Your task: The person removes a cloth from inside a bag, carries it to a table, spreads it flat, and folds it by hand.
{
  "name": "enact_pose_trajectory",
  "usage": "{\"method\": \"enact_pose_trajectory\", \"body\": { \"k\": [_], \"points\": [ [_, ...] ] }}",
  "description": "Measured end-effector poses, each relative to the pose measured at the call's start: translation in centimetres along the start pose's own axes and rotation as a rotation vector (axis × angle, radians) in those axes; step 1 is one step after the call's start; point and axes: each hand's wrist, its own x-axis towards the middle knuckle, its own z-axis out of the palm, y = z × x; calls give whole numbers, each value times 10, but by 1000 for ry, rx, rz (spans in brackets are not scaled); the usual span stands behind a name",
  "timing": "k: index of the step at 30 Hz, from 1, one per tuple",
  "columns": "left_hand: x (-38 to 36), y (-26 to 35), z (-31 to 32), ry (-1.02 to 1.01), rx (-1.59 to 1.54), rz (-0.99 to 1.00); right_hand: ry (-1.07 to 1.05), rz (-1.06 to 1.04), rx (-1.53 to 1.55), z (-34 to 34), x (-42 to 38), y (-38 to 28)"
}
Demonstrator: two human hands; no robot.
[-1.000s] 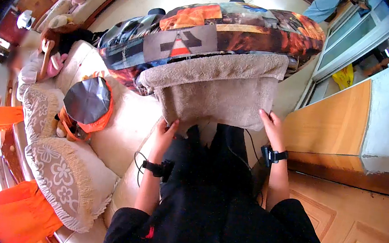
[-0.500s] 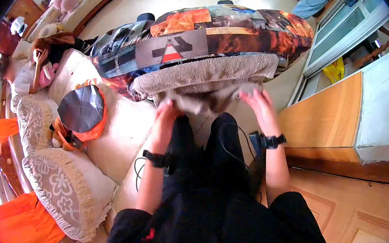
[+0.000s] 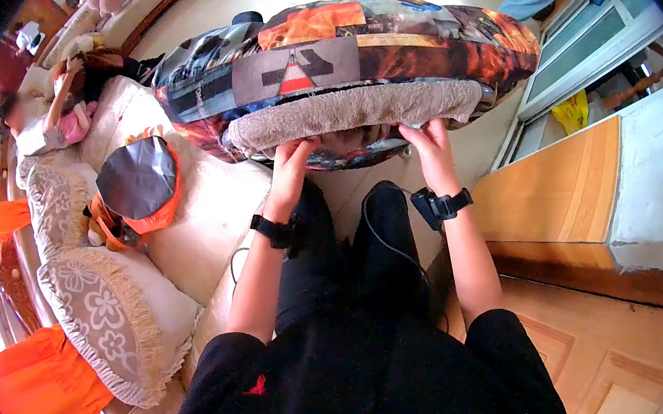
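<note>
A taupe towel (image 3: 359, 115) lies along the near edge of a large, bulky thing under a patterned cloth cover (image 3: 400, 54). What stands beneath the cover is hidden. My left hand (image 3: 292, 167) pinches the towel's lower edge near its left end, fingertips partly tucked under the fabric. Towards the right end, my right hand (image 3: 431, 146) has thumb and fingers closed on the same hanging edge. Between the two hands the towel runs fairly straight and smooth, with a darker fold underneath.
To the left is a pale sofa (image 3: 206, 179) with a black-and-orange bag (image 3: 138, 183) and a fringed cushion (image 3: 111, 312). A person (image 3: 43, 126) sits farther along it. A wooden panel (image 3: 552, 193) and a sliding glass door (image 3: 581, 60) are at the right.
Both hands have moved forward and closed on the towel's edge. Its loose, crumpled hanging part has been drawn up, so more of the patterned cover shows below.
</note>
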Motion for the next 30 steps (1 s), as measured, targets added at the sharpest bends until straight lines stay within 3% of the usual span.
{"method": "enact_pose_trajectory", "body": {
  "k": [2, 3, 4, 6, 8, 10, 12, 14, 15, 16, 18, 20, 25, 28, 30],
  "points": [
    [0, -2, -7, -65, 126, 1, -192, 30, -8, 9, -3, -19],
    [-11, 14, 10, 60, 80, 10, -241, -52, -58, 8, -3, -21],
    [-14, 12, 5, 64, 80, 13, -246, -54, -57, 8, -1, -24],
    [-21, 6, -8, -50, 429, 33, -146, -82, -203, 6, -3, -28],
    [-34, 7, -8, -35, 623, 271, -119, -114, -134, 11, -3, -20],
    [-36, 6, 3, -141, 614, 508, -107, -267, -251, 11, -1, -10],
    [-34, 9, 6, -202, 791, 578, -104, -366, -318, 7, 7, -2],
    [-30, 6, 12, -97, 1205, 650, -136, -712, -960, 3, 10, -4],
    [-27, 8, 11, -144, 1346, 485, -240, -696, -1196, -1, 10, -5],
    [-22, 8, 13, -144, 1346, 487, -239, -697, -1196, -4, 9, -5],
    [-13, 5, 17, 45, 1158, 733, -225, -922, -1430, -10, 5, -10],
    [-17, 4, 14, -19, 1222, 657, -155, -872, -1393, -16, 0, -9],
    [-28, -2, 15, -111, 1234, 780, -86, -728, -1373, -15, -6, -9],
    [-28, -5, 11, -212, 1288, 644, -174, -708, -1287, -7, -10, -10],
    [-24, -3, 13, -195, 1329, 671, -310, -727, -1255, 1, -5, -15]
  ]
}}
